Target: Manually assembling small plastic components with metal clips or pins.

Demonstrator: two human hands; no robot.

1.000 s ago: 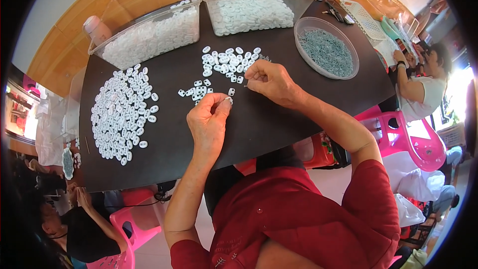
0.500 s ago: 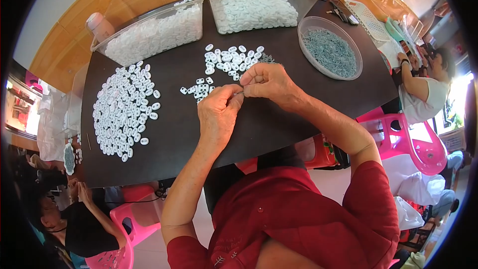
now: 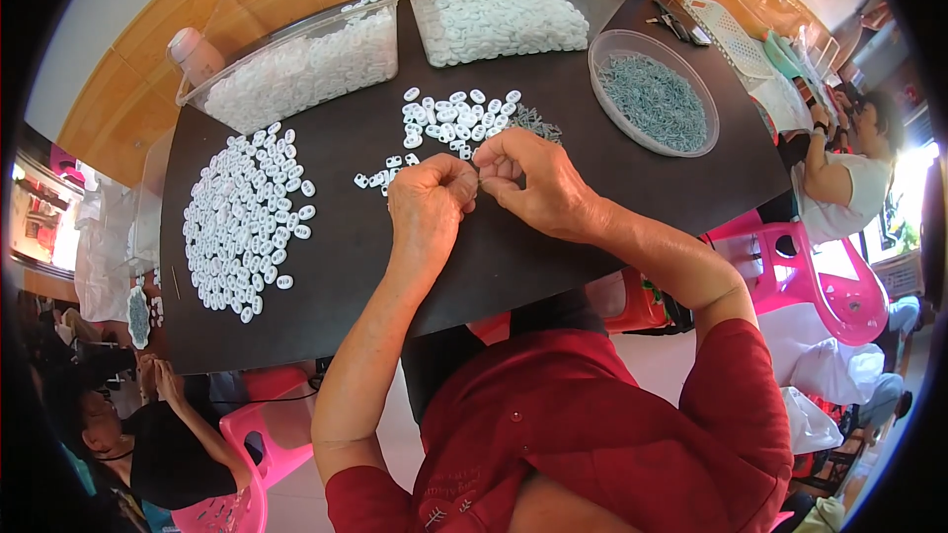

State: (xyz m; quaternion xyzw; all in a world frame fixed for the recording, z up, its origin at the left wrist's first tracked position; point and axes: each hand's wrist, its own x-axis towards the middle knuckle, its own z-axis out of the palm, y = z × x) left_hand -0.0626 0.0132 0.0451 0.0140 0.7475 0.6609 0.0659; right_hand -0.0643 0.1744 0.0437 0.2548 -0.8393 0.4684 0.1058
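My left hand [image 3: 427,203] and my right hand [image 3: 534,181] meet fingertip to fingertip over the black table [image 3: 494,266], pinching a small part between them; the part itself is hidden by my fingers. Just beyond my hands lies a small pile of white oval plastic pieces [image 3: 457,114] with some thin grey-green metal bits [image 3: 534,121] beside it. A large spread of white oval pieces [image 3: 244,221] lies to my left.
Two clear bins of white pieces [image 3: 301,67] [image 3: 502,24] stand at the table's far edge. A round clear bowl of grey-green metal parts [image 3: 654,97] sits at the right. Other people sit at the right and lower left on pink chairs [image 3: 829,266].
My hands have come together from slightly apart and moved a little toward me; the right hand left the small pile of white pieces.
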